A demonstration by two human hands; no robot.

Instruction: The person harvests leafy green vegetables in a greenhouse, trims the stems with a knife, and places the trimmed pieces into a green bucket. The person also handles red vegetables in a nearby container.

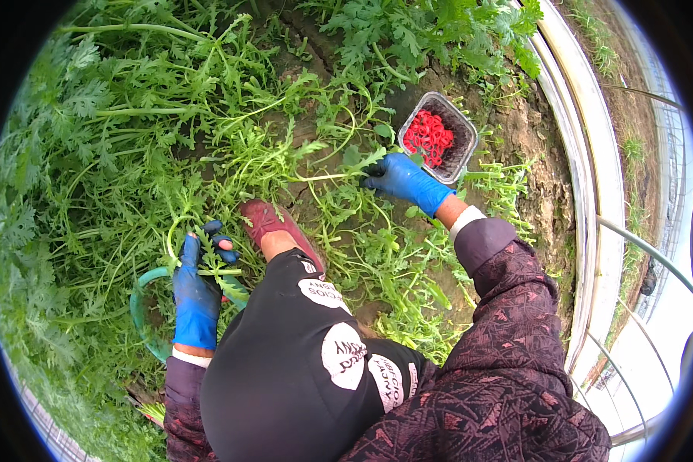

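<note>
My left hand [199, 283], in a blue glove with torn fingertips, is closed around a few leafy green stems [222, 271] at the lower left, above a green ring-shaped rim [138, 306]. My right hand [401, 179], also in a blue glove, is at a cut leafy stem [323, 178] at centre right; its fingertips are partly hidden, so its hold on the stem cannot be told. Just above that hand, a square plastic container [466, 141] holds many small red rings [428, 136].
Dense leafy plants [92, 144] cover the left side. Loose greens [392, 265] lie on the soil around my red shoe [277, 222]. Pale curved edging [598, 173] and thin hoops [647, 245] stand along the right.
</note>
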